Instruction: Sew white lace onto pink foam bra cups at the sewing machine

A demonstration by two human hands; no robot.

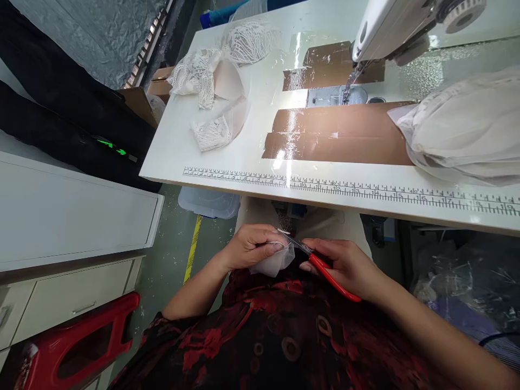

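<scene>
Over my lap, my left hand [255,246] pinches a small piece of sheer white fabric [274,264], its thumb and fingers closed on the edge. A short white strip shows by its fingertips. My right hand [345,262] grips red-handled scissors [333,279], the handle lying along the palm. Their metal blades point left and reach the fabric at my left fingertips. Whether the blades are apart or together is too small to tell.
Ahead stands a white sewing table [227,181] with a printed ruler edge. It bears a sewing machine [390,27], brown tape-covered cardboard [337,135], lace cup pieces [213,132] and a pile of white fabric [467,127]. A red stool [81,346] and a clear plastic box [209,201] are at left.
</scene>
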